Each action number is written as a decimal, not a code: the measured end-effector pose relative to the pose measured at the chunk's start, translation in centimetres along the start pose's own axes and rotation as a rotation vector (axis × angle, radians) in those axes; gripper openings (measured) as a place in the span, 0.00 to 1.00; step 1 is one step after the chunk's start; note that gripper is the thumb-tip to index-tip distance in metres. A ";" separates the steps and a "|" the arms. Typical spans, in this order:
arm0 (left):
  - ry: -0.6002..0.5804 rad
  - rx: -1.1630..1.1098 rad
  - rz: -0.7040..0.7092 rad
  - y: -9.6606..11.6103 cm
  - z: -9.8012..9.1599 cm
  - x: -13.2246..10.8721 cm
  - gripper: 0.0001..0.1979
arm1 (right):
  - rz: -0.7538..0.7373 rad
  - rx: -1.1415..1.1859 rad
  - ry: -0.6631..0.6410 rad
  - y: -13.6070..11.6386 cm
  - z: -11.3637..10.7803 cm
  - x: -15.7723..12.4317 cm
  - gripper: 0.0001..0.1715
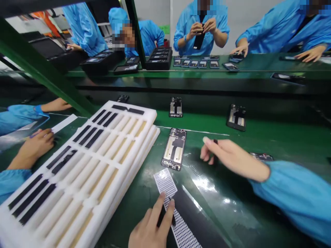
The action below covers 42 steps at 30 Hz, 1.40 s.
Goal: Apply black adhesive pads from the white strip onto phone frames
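My left hand (152, 224) is at the bottom centre, its fingertips on a white sheet of small dark dots (165, 182). Dark parts of a thin black strip (173, 220) show between and beside those fingers; most of it is hidden. To the right, my right hand (224, 155) hovers over the bench with thumb and fingers curled together. A tiny dark bit shows by its thumb, too small to name. Between and beyond my hands lies an opened phone (174, 150), its inner boards and pale battery bay facing up.
At left, stacked white foam trays (103, 162) hold black strips in some slots. More opened phones (176, 107) (236, 117) lie on the green belt. A co-worker's hand (34, 146) is beyond the trays. Across the line, several people in blue handle phones near black boxes (159, 58).
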<state>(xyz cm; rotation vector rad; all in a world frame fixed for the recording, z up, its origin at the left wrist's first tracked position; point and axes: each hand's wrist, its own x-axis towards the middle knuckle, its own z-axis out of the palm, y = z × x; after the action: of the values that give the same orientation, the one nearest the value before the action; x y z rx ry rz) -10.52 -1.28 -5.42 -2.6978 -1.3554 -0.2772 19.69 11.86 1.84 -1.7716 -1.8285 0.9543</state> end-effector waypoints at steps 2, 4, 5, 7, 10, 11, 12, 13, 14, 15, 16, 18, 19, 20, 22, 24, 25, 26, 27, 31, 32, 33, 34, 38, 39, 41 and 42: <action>-0.029 0.033 0.044 0.1 -0.3 0.9 0.28 | 0.021 0.223 -0.071 -1.2 3.1 -1.6 0.44; -0.055 0.050 0.063 0.2 -0.4 1.1 0.29 | 0.111 0.448 -0.143 -1.6 5.4 -2.5 0.43; -0.065 0.049 0.066 0.2 -0.4 1.0 0.29 | 0.145 0.534 -0.186 -1.6 6.1 -2.8 0.42; -0.076 0.043 0.058 0.2 -0.3 0.7 0.28 | 0.125 0.615 -0.260 -1.4 7.1 -3.1 0.38; -0.093 0.038 0.042 0.3 -0.4 0.5 0.29 | -0.005 0.542 -0.293 -1.1 8.0 -3.7 0.28; -0.097 0.035 0.039 0.3 -0.5 0.6 0.30 | -0.037 0.490 -0.291 -1.0 8.3 -3.9 0.24; -0.100 0.030 0.037 0.3 -0.6 0.6 0.30 | -0.063 0.443 -0.289 -1.1 8.5 -4.1 0.21; -0.099 0.023 0.037 0.3 -0.6 0.7 0.30 | -0.086 0.403 -0.288 -1.1 8.8 -4.3 0.19; -0.096 0.015 0.039 0.3 -0.6 0.8 0.29 | -0.107 0.379 -0.286 -1.2 9.0 -4.5 0.18; -0.093 0.006 0.042 0.3 -0.6 0.8 0.29 | -0.122 0.375 -0.287 -1.3 9.2 -4.6 0.18; -0.091 -0.001 0.045 0.3 -0.6 0.9 0.28 | -0.132 0.387 -0.282 -1.4 9.2 -4.6 0.18; -0.078 -0.019 0.033 0.3 -0.5 0.9 0.27 | -0.128 0.449 -0.260 -1.8 8.7 -4.9 0.20; -0.054 -0.044 0.005 0.4 -0.5 1.0 0.26 | -0.117 0.490 -0.240 -2.1 8.2 -5.1 0.21; -0.017 -0.101 -0.038 0.6 -0.6 1.1 0.25 | -0.108 0.526 -0.206 -2.5 7.5 -5.4 0.21; 0.070 -0.383 -0.147 1.2 -1.1 1.6 0.21 | -0.113 0.561 -0.085 -3.2 6.0 -6.3 0.21; 0.091 -0.879 -0.292 2.3 -2.0 2.5 0.19 | -0.142 0.550 0.060 -3.7 4.8 -7.5 0.19; 0.065 -1.166 -0.377 2.9 -2.5 3.0 0.17 | -0.154 0.535 0.121 -3.9 4.4 -8.1 0.18; 0.031 -1.443 -0.466 3.5 -3.1 3.6 0.16 | -0.160 0.515 0.169 -3.8 4.2 -8.7 0.16; 0.006 -1.686 -0.551 4.1 -3.6 4.1 0.16 | -0.159 0.492 0.199 -3.7 4.2 -9.1 0.15; 0.022 -2.205 -0.729 5.9 -4.9 5.6 0.17 | -0.139 0.419 0.247 -2.6 4.8 -10.1 0.12; 0.024 -2.243 -0.747 6.1 -5.0 5.8 0.17 | -0.139 0.412 0.253 -2.4 5.0 -10.1 0.11; 0.020 -2.268 -0.759 6.2 -5.1 6.0 0.16 | -0.146 0.410 0.258 -2.3 5.0 -10.1 0.12; 0.019 -2.289 -0.764 6.3 -5.2 6.1 0.15 | -0.151 0.410 0.258 -2.3 5.0 -10.0 0.12; 0.040 -2.386 -0.740 6.4 -5.3 6.6 0.13 | -0.157 0.414 0.243 -2.9 4.6 -9.7 0.12; 0.049 -2.404 -0.731 6.5 -5.2 6.6 0.13 | -0.160 0.414 0.245 -3.0 4.5 -9.6 0.12; 0.059 -2.431 -0.713 6.6 -5.0 6.7 0.13 | -0.173 0.403 0.254 -2.9 4.5 -9.7 0.12; 0.065 -2.439 -0.708 6.7 -4.9 6.7 0.13 | -0.179 0.390 0.260 -2.7 4.7 -9.8 0.12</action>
<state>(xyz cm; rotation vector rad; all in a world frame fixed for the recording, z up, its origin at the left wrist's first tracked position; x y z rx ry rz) -1.78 -0.89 0.63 0.4103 0.6054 1.0096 15.45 1.51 2.25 -1.3972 -1.4900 0.8906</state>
